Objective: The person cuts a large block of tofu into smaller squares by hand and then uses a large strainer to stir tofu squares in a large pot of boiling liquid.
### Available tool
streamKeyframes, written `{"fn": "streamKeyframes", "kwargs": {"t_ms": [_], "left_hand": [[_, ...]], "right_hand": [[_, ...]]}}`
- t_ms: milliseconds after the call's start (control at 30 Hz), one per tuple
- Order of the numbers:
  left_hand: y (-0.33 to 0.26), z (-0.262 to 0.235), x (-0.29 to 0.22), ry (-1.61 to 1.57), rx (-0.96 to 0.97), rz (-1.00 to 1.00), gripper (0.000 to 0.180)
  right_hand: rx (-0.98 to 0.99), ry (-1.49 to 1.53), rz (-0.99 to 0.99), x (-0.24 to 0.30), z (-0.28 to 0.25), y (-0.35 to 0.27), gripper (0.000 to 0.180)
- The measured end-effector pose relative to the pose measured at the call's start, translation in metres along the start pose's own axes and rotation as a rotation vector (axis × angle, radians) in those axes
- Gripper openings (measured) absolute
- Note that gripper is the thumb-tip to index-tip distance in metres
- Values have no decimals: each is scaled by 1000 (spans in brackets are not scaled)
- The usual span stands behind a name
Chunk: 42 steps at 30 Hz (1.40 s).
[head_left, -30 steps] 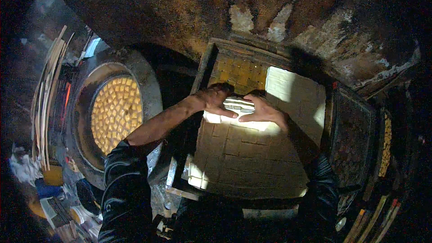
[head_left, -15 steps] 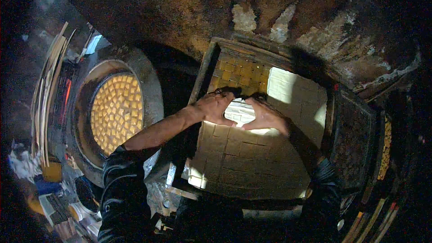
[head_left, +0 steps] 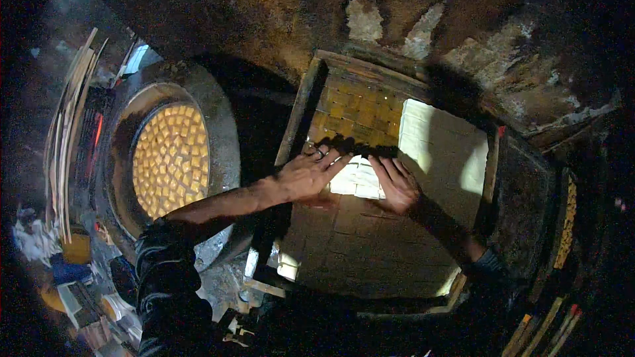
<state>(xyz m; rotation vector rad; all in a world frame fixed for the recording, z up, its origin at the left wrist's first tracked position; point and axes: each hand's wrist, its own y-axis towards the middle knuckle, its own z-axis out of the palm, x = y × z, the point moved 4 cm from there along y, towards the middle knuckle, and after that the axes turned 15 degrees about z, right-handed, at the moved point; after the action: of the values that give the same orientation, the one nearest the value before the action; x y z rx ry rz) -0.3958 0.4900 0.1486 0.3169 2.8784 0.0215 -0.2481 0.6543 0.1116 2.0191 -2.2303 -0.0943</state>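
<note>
A layer of pale, tofu-like blocks [head_left: 390, 241] fills much of a wooden-framed tray in front of me. Across the block layer's far edge lies my left hand [head_left: 307, 175], palm down, with its fingers stretched out and a dark ring on one. Just to its right, my right hand [head_left: 399, 185] also rests flat, fingers extended away from me. Between the hands a brightly lit row of white blocks [head_left: 358, 184] shows. Beyond the fingertips, the tray's woven brown base [head_left: 354, 109] is bare. Neither hand grips anything that I can see.
At left stands a large round pan [head_left: 118, 182] full of golden cubes [head_left: 173, 162]. Long thin wooden strips [head_left: 66, 139] lean beyond it. The tray's wooden frame [head_left: 299, 116] has a raised rim. A stained dark wall [head_left: 278, 13] rises behind.
Both hands have gone from cupping round the lit blocks, thumbs facing each other, to lying flatter with fingers stretched forward. The right hand has shifted slightly toward me.
</note>
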Motion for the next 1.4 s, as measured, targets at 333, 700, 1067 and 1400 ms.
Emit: {"fn": "streamKeyframes", "kwargs": {"t_ms": [333, 700, 1067, 1400], "left_hand": [[-12, 10, -2, 174, -16, 186, 103], [17, 15, 24, -36, -76, -2, 68], [48, 14, 45, -341, 293, 15, 62], [77, -16, 137, -920, 200, -249, 95]], "right_hand": [[-78, 61, 88, 12, -23, 19, 43], [-2, 143, 73, -11, 17, 21, 58], [337, 495, 208, -43, 49, 27, 48], [1105, 1024, 529, -77, -40, 140, 62]]}}
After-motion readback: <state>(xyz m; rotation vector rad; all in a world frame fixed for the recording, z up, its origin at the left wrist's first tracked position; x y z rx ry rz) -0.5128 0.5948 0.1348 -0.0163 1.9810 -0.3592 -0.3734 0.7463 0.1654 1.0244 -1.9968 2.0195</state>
